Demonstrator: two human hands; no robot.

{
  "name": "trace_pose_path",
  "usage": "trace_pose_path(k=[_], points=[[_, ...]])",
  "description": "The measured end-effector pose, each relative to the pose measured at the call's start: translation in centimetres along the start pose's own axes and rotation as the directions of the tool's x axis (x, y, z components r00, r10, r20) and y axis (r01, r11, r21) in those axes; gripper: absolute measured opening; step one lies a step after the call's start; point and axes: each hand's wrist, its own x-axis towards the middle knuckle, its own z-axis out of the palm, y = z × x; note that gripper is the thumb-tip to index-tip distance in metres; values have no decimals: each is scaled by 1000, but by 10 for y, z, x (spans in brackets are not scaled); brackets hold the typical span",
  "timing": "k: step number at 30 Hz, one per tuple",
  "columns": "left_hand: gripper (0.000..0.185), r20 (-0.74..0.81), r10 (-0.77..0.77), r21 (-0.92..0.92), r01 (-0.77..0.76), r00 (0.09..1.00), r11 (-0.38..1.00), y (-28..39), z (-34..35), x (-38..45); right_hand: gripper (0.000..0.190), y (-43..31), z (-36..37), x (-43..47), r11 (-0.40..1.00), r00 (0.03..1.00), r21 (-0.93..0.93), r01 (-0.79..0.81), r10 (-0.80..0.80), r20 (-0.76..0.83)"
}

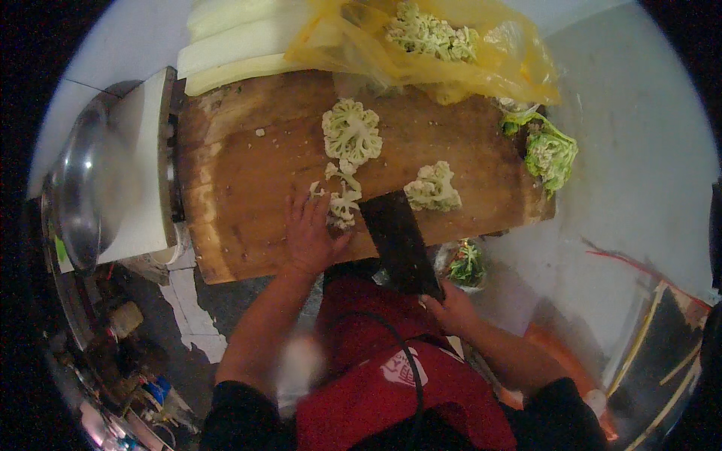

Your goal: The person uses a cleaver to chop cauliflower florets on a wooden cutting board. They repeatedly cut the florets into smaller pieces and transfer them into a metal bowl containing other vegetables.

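Note:
My right hand (451, 307) grips a dark, broad-bladed cleaver (401, 242), its blade reaching over the front edge of the wooden chopping board (242, 186). On the board, my left hand (313, 231) rests palm down with the fingers spread. Small cauliflower pieces (343, 206) lie right beside its fingers and thumb. Behind them sits a cauliflower slab (352, 132) showing its cut face. A chunk of cauliflower (433, 187) lies to the right of the blade tip. Small crumbs are scattered over the wood.
A yellow plastic bag (507, 62) with cauliflower florets (431, 36) covers the back edge. White foam slabs (237, 45) are stacked at back left. Leafy cauliflower trimmings (551, 152) hang at the right end. A large metal bowl (84, 180) stands left; below the board is a bag of scraps (467, 264).

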Motion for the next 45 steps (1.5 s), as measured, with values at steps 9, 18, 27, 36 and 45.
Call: trace_pose_path(k=[9, 18, 27, 36, 45], points=[[64, -106, -121, -289, 86, 987, 953, 3, 31, -13, 60, -20, 15, 19, 997, 991, 77, 17, -27, 130], [57, -191, -293, -510, 160, 937, 845, 16, 38, 6, 60, -35, 4, 9, 994, 993, 82, 76, -83, 86], [39, 59, -551, -919, 261, 832, 295, 100, -27, 140, 38, -97, -64, -43, 995, 980, 93, 23, -4, -197], [36, 609, -49, -564, 389, 792, -728, 105, -14, 299, 34, -76, -101, -119, 840, 839, 542, -18, 308, -449], [42, 721, 0, -629, 653, 693, -423, 110, 33, 387, 23, -13, -32, -206, 642, 571, 763, -72, 654, -497]])
